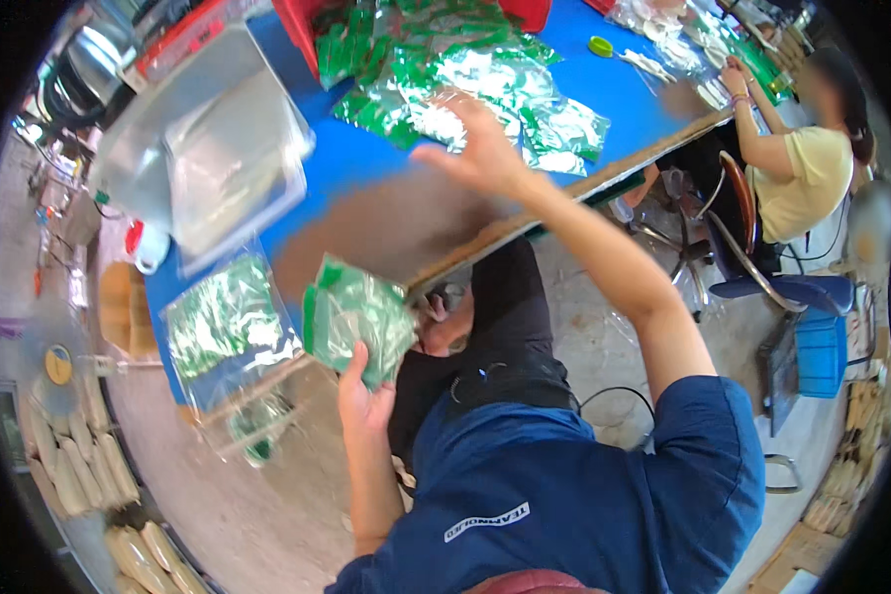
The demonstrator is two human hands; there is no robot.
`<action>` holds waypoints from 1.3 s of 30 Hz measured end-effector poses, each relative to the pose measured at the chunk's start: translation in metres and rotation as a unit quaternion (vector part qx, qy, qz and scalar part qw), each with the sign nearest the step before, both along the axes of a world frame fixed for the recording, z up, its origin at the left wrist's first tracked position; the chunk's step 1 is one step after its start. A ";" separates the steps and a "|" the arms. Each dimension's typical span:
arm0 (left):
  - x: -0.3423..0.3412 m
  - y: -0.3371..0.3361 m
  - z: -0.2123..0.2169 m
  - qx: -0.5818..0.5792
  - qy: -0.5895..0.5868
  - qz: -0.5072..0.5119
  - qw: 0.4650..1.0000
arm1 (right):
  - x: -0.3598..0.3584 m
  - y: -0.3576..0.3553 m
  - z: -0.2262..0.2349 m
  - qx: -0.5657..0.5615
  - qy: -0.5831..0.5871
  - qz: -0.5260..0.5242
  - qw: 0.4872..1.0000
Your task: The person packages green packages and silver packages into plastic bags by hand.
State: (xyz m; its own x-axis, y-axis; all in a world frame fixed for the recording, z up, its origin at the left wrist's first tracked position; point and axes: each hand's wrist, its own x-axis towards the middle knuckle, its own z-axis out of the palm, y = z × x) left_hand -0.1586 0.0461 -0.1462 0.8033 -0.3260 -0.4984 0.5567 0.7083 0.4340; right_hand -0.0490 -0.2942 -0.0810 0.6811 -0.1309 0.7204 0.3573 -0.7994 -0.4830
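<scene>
My left hand [366,398] is closed on a small stack of green-and-clear plastic packets [358,319], held up beside the table's front edge with the thumb on top. My right hand [487,150] reaches over the near side of a heap of similar green packets [510,71] on the blue table. Its thumb stands apart from the fingers, and I see nothing gripped in it. Whether the fingertips touch the heap is hard to tell. A large clear bag [230,322] filled with green packets lies at the table's left corner, left of my left hand.
A translucent plastic tub [208,148] stands on the table's left, near a red-and-white cup [148,247]. Behind the heap is a red bin [297,35]. A co-worker [807,158] sits at the far right, hands on the table. A blue crate [822,353] stands on the floor.
</scene>
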 end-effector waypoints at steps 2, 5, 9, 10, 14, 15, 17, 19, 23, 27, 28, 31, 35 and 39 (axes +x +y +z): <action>-0.003 0.003 -0.004 -0.001 -0.013 -0.020 1.000 | 0.027 -0.089 -0.020 -0.086 0.029 -0.173 0.981; -0.010 0.010 -0.017 0.017 0.006 -0.019 1.000 | 0.034 -0.104 -0.049 -0.146 0.336 -0.222 0.904; -0.013 0.005 -0.013 -0.001 0.024 -0.028 0.999 | 0.041 -0.036 -0.072 -0.192 0.320 -0.128 0.919; -0.015 0.005 -0.014 0.003 0.032 -0.021 0.999 | 0.042 -0.024 -0.072 -0.221 0.289 -0.070 0.929; -0.012 0.020 -0.012 0.007 0.051 -0.025 0.998 | 0.036 0.002 -0.040 -0.259 0.084 0.012 0.962; -0.010 0.022 -0.011 0.002 0.023 -0.026 0.999 | 0.026 0.021 -0.029 -0.233 0.128 -0.011 0.964; -0.010 0.027 -0.009 0.003 0.003 -0.032 0.999 | -0.013 0.063 -0.035 -0.255 0.191 -0.028 0.948; -0.012 0.038 -0.009 0.016 0.012 -0.010 1.000 | -0.044 0.092 -0.049 -0.289 0.191 0.048 0.937; -0.009 0.053 -0.010 0.054 0.001 0.010 0.999 | -0.077 0.106 -0.049 -0.131 0.146 0.362 0.911; -0.007 0.029 -0.011 0.077 -0.023 -0.020 0.997 | -0.080 0.101 -0.039 0.019 0.254 0.426 0.869; -0.008 0.025 -0.014 0.076 -0.028 -0.034 0.996 | -0.073 0.093 -0.032 0.108 0.329 0.388 0.854; -0.017 0.017 -0.019 0.026 -0.018 -0.019 0.999 | -0.058 0.058 -0.025 -0.227 0.125 -0.024 0.965; -0.019 -0.011 -0.022 -0.044 -0.022 -0.055 0.997 | -0.083 0.064 -0.035 -0.114 0.203 0.332 0.914; -0.010 -0.031 -0.019 0.002 -0.073 -0.103 0.992 | -0.035 0.063 -0.025 -0.012 0.192 0.252 0.948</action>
